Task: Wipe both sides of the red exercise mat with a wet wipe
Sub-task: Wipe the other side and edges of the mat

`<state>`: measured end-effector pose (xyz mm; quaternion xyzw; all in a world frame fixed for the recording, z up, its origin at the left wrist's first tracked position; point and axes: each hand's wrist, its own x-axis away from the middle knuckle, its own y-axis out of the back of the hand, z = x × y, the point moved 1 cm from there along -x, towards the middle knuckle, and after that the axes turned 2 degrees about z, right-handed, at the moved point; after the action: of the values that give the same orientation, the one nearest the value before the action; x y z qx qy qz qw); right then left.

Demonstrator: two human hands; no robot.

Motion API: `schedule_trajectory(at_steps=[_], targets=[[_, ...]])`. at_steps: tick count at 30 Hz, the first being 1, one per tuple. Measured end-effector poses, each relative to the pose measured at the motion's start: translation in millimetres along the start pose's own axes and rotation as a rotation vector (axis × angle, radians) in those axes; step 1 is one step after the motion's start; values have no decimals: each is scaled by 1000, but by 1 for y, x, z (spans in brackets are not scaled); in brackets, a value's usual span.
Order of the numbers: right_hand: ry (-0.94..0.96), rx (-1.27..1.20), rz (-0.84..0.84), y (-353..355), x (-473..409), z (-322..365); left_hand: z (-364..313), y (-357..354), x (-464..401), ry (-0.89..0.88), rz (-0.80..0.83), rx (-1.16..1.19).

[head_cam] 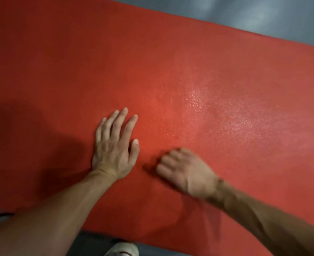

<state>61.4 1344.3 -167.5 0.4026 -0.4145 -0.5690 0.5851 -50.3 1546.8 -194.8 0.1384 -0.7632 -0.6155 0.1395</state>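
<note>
Wiping the upper face of the mat [152,61], which lies flat on the floor [263,12].

The left hand [113,145] rests flat, fingers straight and slightly spread, steadying the mat. Just beside it, the blurred right hand [180,169] has curled fingers; the wipe is presumably under them, but it is hidden, so the grasp cannot be confirmed. The mat's long axis runs left to right across the view. A damp sheen [226,117] lies beyond and right of the right hand; the dry area lies leftward, nearer the left hand.
</note>
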Motion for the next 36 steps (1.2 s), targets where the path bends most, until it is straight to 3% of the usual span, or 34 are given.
schedule_trajectory(at_steps=[2,4,6,8,12,14,16,19,21,23,27,29,30,34,36], targets=[[-221,70,-138,16,-22,-57,1,0,0,1,2,6],[-607,171,-272,45,-34,-124,0,0,0,0,5,9],[-898,90,-379,58,-36,-152,1,0,-1,3,12,10],[-837,16,-382,53,-45,-128,2,1,-1,6,23,8],[-229,-53,-108,12,-57,-18,2,1,-1,-9,20,-3],[-133,-23,-70,10,-60,-24,3,1,-2,-7,21,-4],[-331,16,-176,25,-66,-71,4,1,-2,-4,33,-3],[-857,160,-381,60,-57,-158,3,1,-1,-2,44,-9],[-1071,116,-470,64,-56,-172,3,1,-2,2,43,-11],[-965,100,-457,49,-78,-142,3,1,-2,1,45,-14],[-277,72,-231,14,-124,-53,3,1,-1,-10,37,-28],[-193,99,-230,22,-123,-76,3,0,-2,-11,41,-22],[-292,134,-272,30,-116,-103,3,0,-2,-9,43,-16],[-1037,187,-382,73,-70,-212,3,0,-2,-9,47,-20],[-1157,168,-468,71,-76,-211,4,1,-3,-11,54,-20]])
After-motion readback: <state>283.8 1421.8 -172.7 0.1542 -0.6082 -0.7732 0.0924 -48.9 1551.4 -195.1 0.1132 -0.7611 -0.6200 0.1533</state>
